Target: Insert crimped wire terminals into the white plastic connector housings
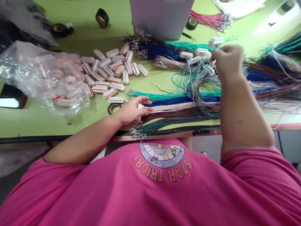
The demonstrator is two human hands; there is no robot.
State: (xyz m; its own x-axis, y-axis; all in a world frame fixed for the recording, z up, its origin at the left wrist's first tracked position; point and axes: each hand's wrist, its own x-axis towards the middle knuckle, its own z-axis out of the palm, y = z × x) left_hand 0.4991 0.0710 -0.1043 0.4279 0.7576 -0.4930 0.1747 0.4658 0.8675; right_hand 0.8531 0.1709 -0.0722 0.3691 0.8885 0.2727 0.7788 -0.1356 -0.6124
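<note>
My left hand (134, 110) rests over the near wire bundles, fingers curled around a small white plastic connector housing (140, 111). Below and right of it lie bundles of blue wires (169, 101), white wires (169, 107) and green wires (164, 122), with metal terminals at their left ends. Raised at the right, my right hand (229, 59) is closed at a white connector (216, 41) with wires on it; its exact grip is partly hidden. Under that hand is a heap of wired white connectors (202, 53), their thin wires tangled and trailing towards me.
Loose white housings with orange stripes (110, 67) spread out from a clear plastic bag (47, 75). Black tape rolls (102, 18) and a grey box (161, 18) stand farther back. Red wires (209, 20) lie at the back right. The green table's dark front edge (70, 137) runs before me.
</note>
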